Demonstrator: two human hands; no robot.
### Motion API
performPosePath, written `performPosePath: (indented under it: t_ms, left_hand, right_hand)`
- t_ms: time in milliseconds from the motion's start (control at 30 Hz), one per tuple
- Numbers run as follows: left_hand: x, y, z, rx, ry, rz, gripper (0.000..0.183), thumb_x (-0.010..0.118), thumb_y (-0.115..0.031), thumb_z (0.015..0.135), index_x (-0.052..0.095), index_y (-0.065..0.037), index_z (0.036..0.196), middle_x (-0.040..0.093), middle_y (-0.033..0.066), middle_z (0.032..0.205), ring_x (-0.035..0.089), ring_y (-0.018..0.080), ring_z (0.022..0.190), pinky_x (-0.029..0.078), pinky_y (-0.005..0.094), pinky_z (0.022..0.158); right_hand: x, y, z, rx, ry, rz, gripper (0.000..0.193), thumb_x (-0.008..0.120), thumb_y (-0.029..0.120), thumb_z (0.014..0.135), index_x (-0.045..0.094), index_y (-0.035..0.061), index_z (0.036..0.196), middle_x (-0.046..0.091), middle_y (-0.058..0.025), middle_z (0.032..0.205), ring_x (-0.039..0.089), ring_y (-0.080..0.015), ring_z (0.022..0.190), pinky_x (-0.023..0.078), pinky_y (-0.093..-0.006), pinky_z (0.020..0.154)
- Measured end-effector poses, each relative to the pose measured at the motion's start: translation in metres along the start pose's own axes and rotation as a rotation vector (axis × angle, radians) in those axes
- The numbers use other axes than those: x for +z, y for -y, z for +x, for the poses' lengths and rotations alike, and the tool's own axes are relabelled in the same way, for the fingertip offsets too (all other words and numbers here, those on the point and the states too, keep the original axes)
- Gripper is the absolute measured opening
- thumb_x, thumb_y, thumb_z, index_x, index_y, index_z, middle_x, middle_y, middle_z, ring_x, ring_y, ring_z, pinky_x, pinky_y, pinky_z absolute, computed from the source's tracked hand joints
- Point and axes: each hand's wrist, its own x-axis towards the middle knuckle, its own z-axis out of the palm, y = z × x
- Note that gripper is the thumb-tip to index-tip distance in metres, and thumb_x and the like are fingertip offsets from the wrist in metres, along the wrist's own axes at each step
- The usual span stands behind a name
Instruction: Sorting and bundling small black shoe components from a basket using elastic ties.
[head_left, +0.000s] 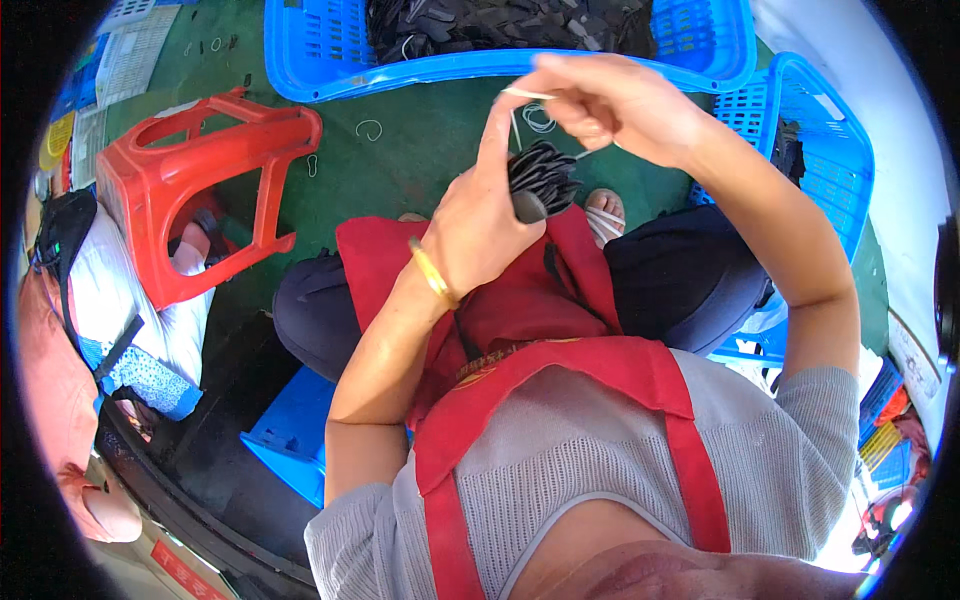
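Observation:
My left hand (482, 225) is closed around a bundle of thin black flat pieces (543, 172), held upright over my lap. Its index finger points up, and a thin white cord (528, 94) runs from near that fingertip to my right hand (625, 108). The right hand is raised above and to the right of the bundle, fingers curled in on the cord. Part of the cord drops from the left fingertip toward the bundle, and another short length shows below the right fingers. How it passes around the pieces is hidden.
A blue plastic basket (330, 78) holding many black pieces (510, 25) stands ahead. Another blue basket (840, 170) is at the right. A red plastic stool (265, 125) lies tipped at the left, near another person (60, 370). Loose white cord loops (370, 130) lie on the green floor.

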Motion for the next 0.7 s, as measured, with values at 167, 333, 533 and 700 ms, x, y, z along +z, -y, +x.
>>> performPosePath:
  t_ms: [167,333,533,700]
  left_hand:
    - [-0.032,0.017,0.021,-0.096,-0.029,-0.416,0.08,0.065,0.001,0.074,0.026,-0.003,0.145,0.061,0.0146,0.104,0.064,0.0281,0.084,0.053,0.0397,0.073]
    - [-0.039,0.011,0.019,-0.054,-0.13,-1.302,0.076,0.06,0.008,0.074,0.031,-0.01,0.142,0.056,0.0095,0.093,0.059,0.0227,0.079,0.051,0.0373,0.067]
    - [0.011,-0.032,0.023,0.215,-0.01,-1.367,0.095,0.064,0.009,0.072,0.013,-0.011,0.15,0.059,0.0086,0.091,0.063,0.0216,0.08,0.053,0.0374,0.068]
    - [0.008,-0.029,0.036,0.215,-0.076,0.096,0.11,0.076,-0.004,0.07,-0.002,-0.001,0.147,0.065,0.0197,0.103,0.067,0.0329,0.092,0.053,0.0375,0.08]
  right_hand:
    - [0.071,0.019,-0.028,-0.419,0.335,-1.341,0.019,0.052,0.013,0.088,0.062,0.0014,0.1,0.062,-0.0155,0.092,0.063,-0.0304,0.082,0.051,-0.0316,0.071]
    - [-0.018,-0.013,-0.067,-0.134,0.335,-0.145,0.019,0.051,0.016,0.095,0.064,0.0037,0.098,0.065,-0.0095,0.107,0.068,-0.0229,0.086,0.055,-0.0324,0.069]
    - [0.004,-0.025,-0.058,-0.546,-0.047,0.461,0.079,0.074,0.028,0.081,0.035,-0.0031,0.142,0.039,-0.0195,0.145,0.042,-0.0334,0.133,0.038,-0.0416,0.107]
    - [0.016,0.01,-0.055,-0.557,-0.173,-0.924,0.087,0.086,0.033,0.059,0.047,0.0008,0.13,0.056,-0.0171,0.119,0.055,-0.0324,0.112,0.043,-0.0392,0.097]
